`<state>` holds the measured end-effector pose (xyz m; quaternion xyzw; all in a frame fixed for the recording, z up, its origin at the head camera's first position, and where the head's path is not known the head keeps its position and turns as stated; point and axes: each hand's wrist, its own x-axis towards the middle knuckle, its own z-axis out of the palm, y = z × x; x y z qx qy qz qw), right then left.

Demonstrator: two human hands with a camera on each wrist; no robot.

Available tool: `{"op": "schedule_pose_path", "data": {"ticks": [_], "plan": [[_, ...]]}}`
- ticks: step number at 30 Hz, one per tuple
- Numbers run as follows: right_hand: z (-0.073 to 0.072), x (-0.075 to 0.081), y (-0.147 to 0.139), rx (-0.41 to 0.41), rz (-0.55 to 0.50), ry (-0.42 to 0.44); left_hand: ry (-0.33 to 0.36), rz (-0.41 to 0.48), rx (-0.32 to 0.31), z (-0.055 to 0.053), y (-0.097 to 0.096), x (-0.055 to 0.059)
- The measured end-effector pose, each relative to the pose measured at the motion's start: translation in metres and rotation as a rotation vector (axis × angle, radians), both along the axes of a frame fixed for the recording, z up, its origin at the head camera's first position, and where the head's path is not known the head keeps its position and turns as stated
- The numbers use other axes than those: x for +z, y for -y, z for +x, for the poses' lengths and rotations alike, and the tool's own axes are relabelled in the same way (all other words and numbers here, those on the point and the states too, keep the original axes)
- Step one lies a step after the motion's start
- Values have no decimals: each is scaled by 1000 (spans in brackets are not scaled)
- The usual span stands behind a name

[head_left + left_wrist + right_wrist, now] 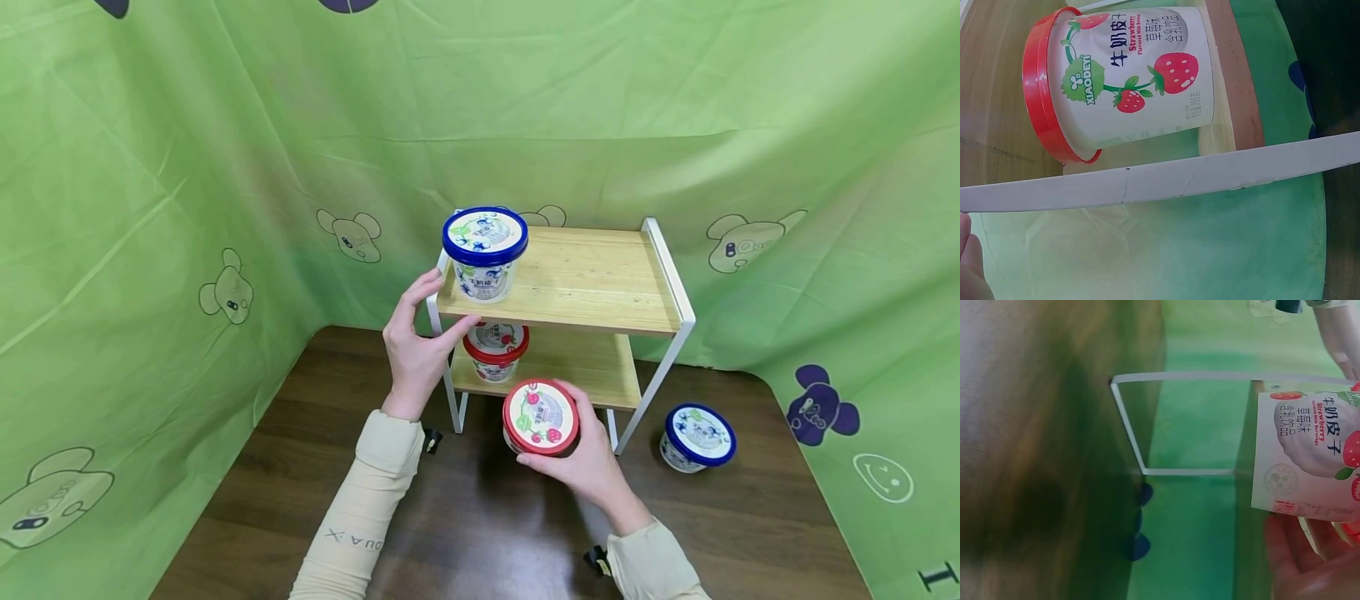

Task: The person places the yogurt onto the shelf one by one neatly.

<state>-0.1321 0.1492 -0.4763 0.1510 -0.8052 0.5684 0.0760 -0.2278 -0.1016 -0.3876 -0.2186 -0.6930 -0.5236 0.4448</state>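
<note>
My right hand (588,467) grips a red-lidded strawberry milk tub (542,417), thumb and fingers around its side, in front of the rack's lower shelf. In the right wrist view the held tub (1304,456) shows its printed side above the fingers (1285,550). My left hand (416,362) has thumb and fingers spread apart and holds nothing, by the rack's left front corner. Just above it, a blue-lidded tub (485,250) stands upright on the top shelf (592,275). Another red-lidded tub (497,354) stands on the lower shelf; the left wrist view shows this tub (1141,75) close up.
The two-tier rack has a white frame (670,275) and wooden shelves. To its right, another blue-lidded tub (697,437) sits on the dark wooden surface (480,517). Green printed cloth (570,108) hangs behind and at both sides.
</note>
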Motion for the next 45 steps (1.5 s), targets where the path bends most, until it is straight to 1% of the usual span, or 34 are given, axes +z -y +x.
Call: {"op": "schedule_pose_path", "data": {"ticks": [5, 12, 16, 23, 29, 37, 45], "plan": [[0, 8, -3, -13, -23, 7, -1, 4, -5, 0, 0, 0], [0, 15, -6, -52, -13, -1, -2, -3, -1, 0, 0, 0], [-2, 17, -9, -51, -19, -14, -1, -7, 2, 0, 0, 0], [-4, 24, -15, -51, -29, -3, 5, 5, 1, 0, 0, 1], [-6, 25, -19, -49, -60, -9, 5, 11, 4, 1, -1, 2], [-11, 29, -25, -63, -95, -36, 9, 7, 2, 1, -1, 1], [-19, 34, -28, -65, -152, -91, 7, 6, 3, 1, -1, 3]]}}
